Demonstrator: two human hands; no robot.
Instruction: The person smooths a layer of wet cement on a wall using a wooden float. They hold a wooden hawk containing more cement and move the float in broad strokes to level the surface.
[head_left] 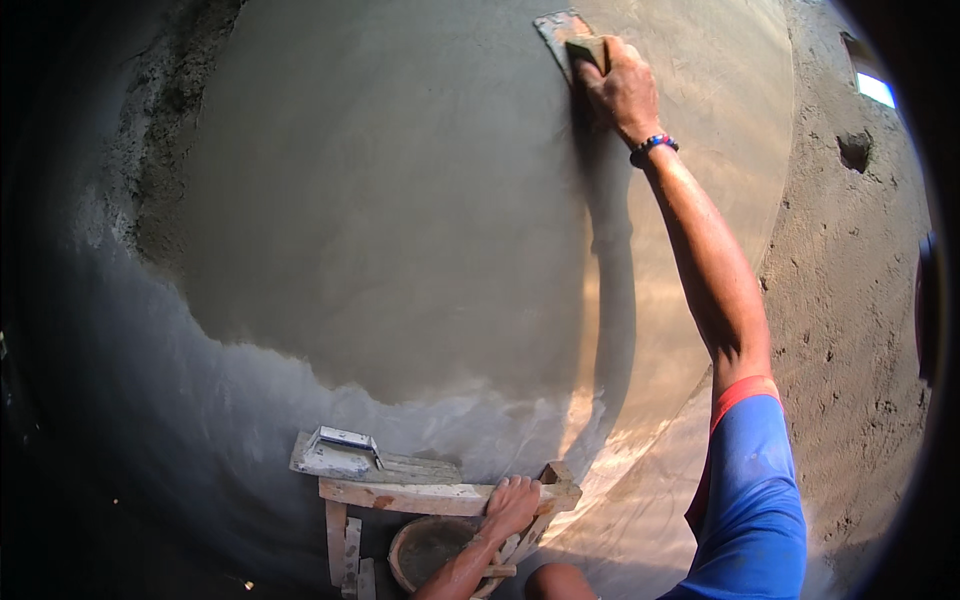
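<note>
Evidently, the rectangular hand float (553, 27) was the tool in use: it stood at the top of the smooth grey plaster (400, 200), right of centre, its plate facing the wall. The right hand (625, 90) was closed around the block handle, arm extended upward, presumably because the working point was high. Full contact between plate and plaster could not be confirmed from this angle.

Well below, the left hand (513, 503) lay over the top rail of a wooden trestle (420, 495) near its right end — probably to brace the body during the reach. It held no tool; how firmly it gripped the rail could not be told. A steel trowel (330, 460) lay handle-up at the rail's left end, likely parked within reach. Beneath the rail sat a round bucket (397, 556) containing grey mix. Rough, pitted wall (840, 260) bordered the plaster on the right.
</note>
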